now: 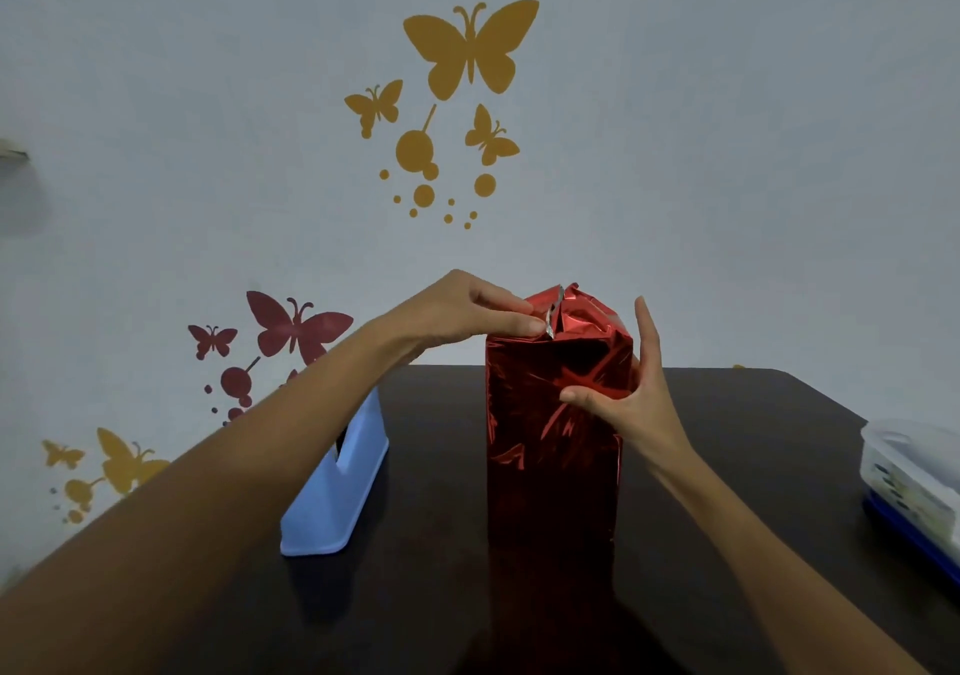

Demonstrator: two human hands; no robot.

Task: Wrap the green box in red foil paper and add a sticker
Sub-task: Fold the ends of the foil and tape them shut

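1. Near the middle of the dark table, close to its far edge, the foil-wrapped box stands upright on one small end. Its long axis runs vertically and a broad face is turned toward the camera
2. Over every visible side lies the red foil paper. At the top it bunches into loose, crumpled folds that rise above the box's upper edge, and a silvery underside shows along one raised edge
3. From the left, the left hand reaches over and pinches that raised foil edge between thumb and forefinger, near the top left corner
4. At the upper right corner, the right hand has its thumb pressed flat on the front face. Its fingers are straight, pointing up along the right side, and it grips nothing
5. Left of the box sits a blue tape dispenser, with a strip of bare table between them. A lidded plastic container sits at the right edge, well apart, leaving a wide bare stretch
6. Behind the box, the table's far edge meets a pale wall with butterfly decals, and the far right corner is rounded
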